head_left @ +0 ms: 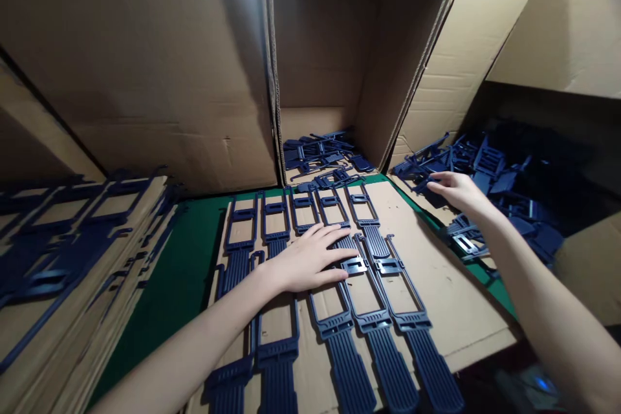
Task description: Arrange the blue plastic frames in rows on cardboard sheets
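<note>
Blue plastic frames point(412, 321) are lying in two rows on a big flat cardboard sheet point(451, 291), and from the head view we are looking down at them. Their ribbed ends are pointing toward us. We are resting our left hand point(313, 262) flat on the middle of the frames, palm down, with the fingers spread wide and not gripping anything. We are reaching our right hand point(456, 191) out to the side, to the near edge of a messy pile point(504, 168) of dark blue parts. Its fingertips are bending close together at one small dark part point(421, 185) — we are not able to tell if they are holding it. Under the sheet, a green table top point(191, 239) is showing. On our left, more blue frames are lying on a stack of cardboard sheets point(58, 330). Ahead of us, a tall cardboard box point(320, 32) is standing open, and more loose blue parts point(315, 152) are lying in a heap at its bottom.
</note>
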`<action>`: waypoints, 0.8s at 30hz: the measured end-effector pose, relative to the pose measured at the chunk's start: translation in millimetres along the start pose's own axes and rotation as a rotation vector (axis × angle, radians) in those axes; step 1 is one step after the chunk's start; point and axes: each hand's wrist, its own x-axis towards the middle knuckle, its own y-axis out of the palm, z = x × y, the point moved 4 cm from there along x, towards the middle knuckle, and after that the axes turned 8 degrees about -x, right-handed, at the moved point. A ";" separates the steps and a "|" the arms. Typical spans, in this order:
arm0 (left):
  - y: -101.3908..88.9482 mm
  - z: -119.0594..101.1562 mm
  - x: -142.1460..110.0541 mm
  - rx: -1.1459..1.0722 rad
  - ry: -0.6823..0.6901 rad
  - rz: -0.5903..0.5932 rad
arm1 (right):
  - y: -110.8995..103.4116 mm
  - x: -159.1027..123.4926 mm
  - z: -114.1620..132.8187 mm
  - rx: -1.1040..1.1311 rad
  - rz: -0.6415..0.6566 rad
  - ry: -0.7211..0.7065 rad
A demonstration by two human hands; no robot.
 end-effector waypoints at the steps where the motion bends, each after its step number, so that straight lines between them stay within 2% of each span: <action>1: 0.2 0.3 -0.1 -0.003 -0.001 -0.005 | -4.4 -3.3 8.0 0.141 -0.009 0.005; 2: 0.2 0.4 -0.2 -0.006 -0.001 -0.008 | -6.0 -7.5 17.6 0.288 0.010 0.014; 4: -0.2 0.3 -0.4 -0.011 -0.002 -0.012 | 1.0 -18.1 40.5 0.583 0.144 0.032; 7: -0.8 -0.5 -0.4 -0.009 -0.007 0.003 | 29.8 -37.5 73.3 0.888 0.382 0.024; 9: -0.9 -0.8 -0.2 -0.002 -0.014 0.015 | 53.9 -49.4 84.5 1.019 0.503 0.045; 12: -1.2 -1.7 0.0 0.005 -0.010 0.019 | 79.7 -61.6 84.1 1.171 0.604 0.099; 15: -1.6 -2.9 0.0 -0.001 -0.006 0.024 | 84.3 -65.5 72.0 1.319 0.609 0.191; 20: -3.7 -4.8 0.8 -0.032 -0.016 0.038 | 71.0 -61.6 55.3 1.465 0.504 0.368; 22: -6.2 -5.4 1.8 -0.079 -0.009 0.011 | 67.4 -58.7 53.5 1.476 0.451 0.376; 24: -11.2 -5.4 2.8 -0.164 0.002 -0.078 | 66.4 -56.3 53.6 1.498 0.409 0.357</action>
